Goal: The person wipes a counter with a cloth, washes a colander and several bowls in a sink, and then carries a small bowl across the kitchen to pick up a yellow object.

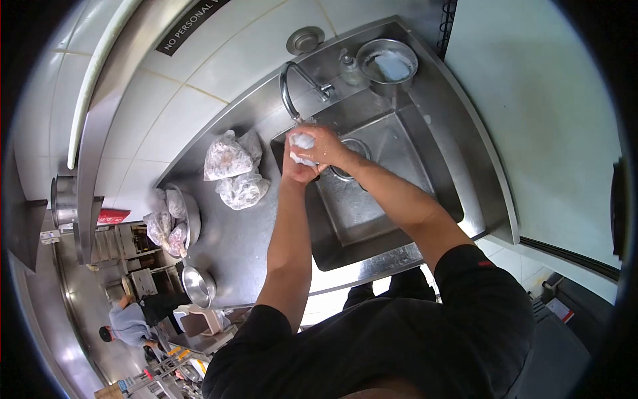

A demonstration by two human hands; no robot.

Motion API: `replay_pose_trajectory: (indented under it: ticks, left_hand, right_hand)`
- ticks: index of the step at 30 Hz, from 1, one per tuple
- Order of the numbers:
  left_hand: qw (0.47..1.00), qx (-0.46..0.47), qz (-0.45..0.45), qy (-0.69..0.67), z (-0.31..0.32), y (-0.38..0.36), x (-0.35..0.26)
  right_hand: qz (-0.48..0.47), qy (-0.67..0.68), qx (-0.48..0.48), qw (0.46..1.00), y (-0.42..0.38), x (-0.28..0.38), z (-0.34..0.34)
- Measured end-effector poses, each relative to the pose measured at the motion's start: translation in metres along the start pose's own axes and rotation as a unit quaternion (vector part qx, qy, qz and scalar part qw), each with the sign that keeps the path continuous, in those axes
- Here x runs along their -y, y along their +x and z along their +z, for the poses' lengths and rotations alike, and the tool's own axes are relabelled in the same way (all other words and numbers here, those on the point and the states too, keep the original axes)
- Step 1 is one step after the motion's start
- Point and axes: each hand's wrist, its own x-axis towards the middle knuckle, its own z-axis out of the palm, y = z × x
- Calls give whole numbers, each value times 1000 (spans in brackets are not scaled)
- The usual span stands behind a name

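- Black sleeves [475,269] nearest; left hand [300,173] and right hand [327,143], fingers closed round a white item [302,141];
- rinsing, apparently, under the tap [284,86]; next move calls for secure wet grip;
- sink [365,216] below; bagged packs [227,159] left, on bench [229,243].

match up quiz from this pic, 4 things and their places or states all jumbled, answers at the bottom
1. white lump
2. plastic bags
3. soap bottle
4. round pot

A. holding something light blue
B. between left hand and right hand
C. between faucet and round pot
D. on the counter, left of the sink

1-B, 2-D, 3-C, 4-A
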Motion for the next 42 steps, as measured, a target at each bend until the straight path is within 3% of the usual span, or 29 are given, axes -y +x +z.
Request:
replay_pose_trajectory:
  ticks: [2, 4, 7, 10, 13, 16, 19, 22, 25, 27, 28, 29, 31, 32, 33, 34, 35, 36, 37, 39, 42]
  left_hand:
    - [998, 6, 6, -64, -2, 6, -6]
    - [997, -1, 49, -67, 1, 17, -8]
    - [987, 45, 151, -44, -11, 43, -9]
    - [972, -56, 225, 23, 1, 43, -8]
    - [955, -89, 270, 79, 6, 44, -5]
    - [931, -122, 299, 168, 13, 41, -8]
    - [923, -134, 287, 218, 39, 23, -13]
    - [928, -142, 236, 252, 36, 25, -30]
    - [927, -125, 222, 275, 14, 44, -42]
    - [904, -68, 225, 358, 3, 49, -55]
    - [911, -102, 185, 353, -5, 49, -57]
    - [917, -135, 145, 347, 22, 31, -54]
    - [902, -212, 18, 375, 35, 22, -60]
    - [917, -211, -12, 338, 40, 19, -62]
    - [929, -211, -43, 300, 48, 12, -62]
    - [939, -210, -72, 261, 53, 7, -61]
    - [973, -138, -44, 181, 48, 7, -53]
    - [981, -121, -23, 150, 38, 13, -47]
    - [988, -102, -2, 120, 30, 19, -42]
    - [996, -44, 64, 46, 1, 38, -30]
    - [972, -41, 225, -45, -12, 61, 0]
  right_hand:
    - [14, 7, 63, 998, -1, 2, -6]
    - [132, 114, 9, 985, -4, -1, -1]
    - [247, 280, -104, 922, -3, -12, 9]
    - [310, 368, -190, 856, 3, -23, 15]
    - [377, 464, -241, 765, 10, -35, 20]
    - [398, 505, -215, 735, 10, -44, 20]
    - [421, 618, -140, 649, 5, -55, 22]
    - [430, 652, -54, 622, -3, -24, 2]
    - [447, 643, -79, 617, -7, -21, 11]
    - [457, 583, -124, 660, -2, -30, 17]
    - [461, 552, -146, 679, -1, -34, 20]
    - [421, 497, -147, 744, 0, -26, 13]
    - [332, 208, -107, 914, 1, -41, 13]
    - [271, 51, -82, 958, 2, -47, 13]
    - [152, -107, -66, 980, 6, -11, -3]
    - [104, -157, -8, 982, 7, 9, -11]
    - [54, -207, 50, 976, 9, 23, -17]
    - [4, -255, 107, 961, 10, 29, -19]
    - [-101, -262, 60, 958, 12, 16, -12]
    - [-63, -238, 58, 967, 15, 15, -14]
    - [20, -163, 9, 986, 15, 12, -10]
